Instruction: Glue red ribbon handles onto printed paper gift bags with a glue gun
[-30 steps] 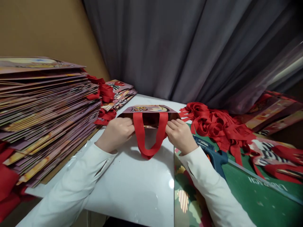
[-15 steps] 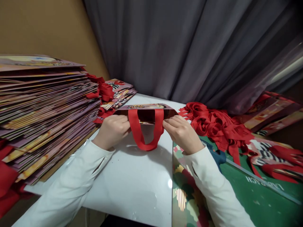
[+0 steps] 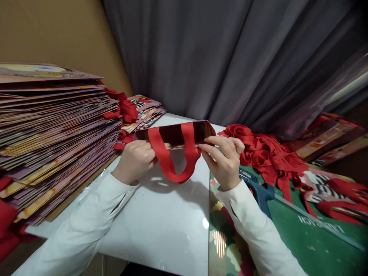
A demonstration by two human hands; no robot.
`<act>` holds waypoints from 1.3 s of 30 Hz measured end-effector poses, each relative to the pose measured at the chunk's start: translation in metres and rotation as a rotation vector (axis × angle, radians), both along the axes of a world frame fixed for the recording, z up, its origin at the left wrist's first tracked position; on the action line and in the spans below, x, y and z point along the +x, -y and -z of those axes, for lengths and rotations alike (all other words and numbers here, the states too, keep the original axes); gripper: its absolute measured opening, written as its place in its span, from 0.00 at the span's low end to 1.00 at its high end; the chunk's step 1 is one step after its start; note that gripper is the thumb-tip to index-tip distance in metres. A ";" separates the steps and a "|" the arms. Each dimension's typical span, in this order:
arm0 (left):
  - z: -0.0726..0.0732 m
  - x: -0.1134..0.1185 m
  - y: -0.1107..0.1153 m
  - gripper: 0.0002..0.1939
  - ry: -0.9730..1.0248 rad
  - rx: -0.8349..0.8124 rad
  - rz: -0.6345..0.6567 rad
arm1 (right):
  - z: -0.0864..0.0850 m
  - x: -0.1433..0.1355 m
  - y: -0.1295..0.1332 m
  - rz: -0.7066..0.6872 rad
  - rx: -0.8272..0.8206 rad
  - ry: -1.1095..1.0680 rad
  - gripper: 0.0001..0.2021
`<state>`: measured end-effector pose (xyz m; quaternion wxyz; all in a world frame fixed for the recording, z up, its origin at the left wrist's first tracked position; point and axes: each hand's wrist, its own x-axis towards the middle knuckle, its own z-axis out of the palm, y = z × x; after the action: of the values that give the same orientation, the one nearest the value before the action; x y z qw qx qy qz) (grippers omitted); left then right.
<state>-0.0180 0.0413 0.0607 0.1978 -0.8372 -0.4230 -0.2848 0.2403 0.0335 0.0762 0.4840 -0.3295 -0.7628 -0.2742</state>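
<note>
Between my hands is a paper gift bag (image 3: 168,135) with its dark mouth turned toward me. Two red ribbon handles hang from it, the nearer red ribbon handle (image 3: 178,177) looping down over the white table. My left hand (image 3: 136,159) is closed on the bag's left edge, its fingertips partly hidden behind the ribbon. At the right edge, my right hand (image 3: 224,159) pinches the bag's rim between thumb and forefinger, the other fingers raised. Below, the bag's far side is hidden from view.
A tall stack of flattened printed bags (image 3: 63,142) rises on the left. Cut red ribbons (image 3: 267,153) lie heaped at right, beside a blue glue gun (image 3: 261,197) with a long glue stick on a green sheet (image 3: 301,245). A grey curtain (image 3: 184,57) hangs behind.
The bag has tilted, its right side higher and its mouth turned more toward me. My right hand's fingers have lifted and spread at the rim; my left hand has barely moved.
</note>
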 end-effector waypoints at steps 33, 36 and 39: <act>0.005 0.010 -0.001 0.14 -0.172 0.221 0.011 | -0.011 -0.006 0.008 0.143 -0.347 0.283 0.08; 0.006 0.010 -0.001 0.14 -0.169 0.229 0.005 | -0.010 -0.010 0.010 0.127 -0.376 0.236 0.09; 0.007 0.008 -0.001 0.14 -0.098 0.141 -0.006 | -0.012 -0.009 0.010 0.052 -0.410 0.043 0.06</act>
<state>-0.0096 0.0424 0.0540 0.2773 -0.8329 -0.3942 -0.2719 0.2318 0.0233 0.0881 0.3834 -0.4347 -0.8040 -0.1327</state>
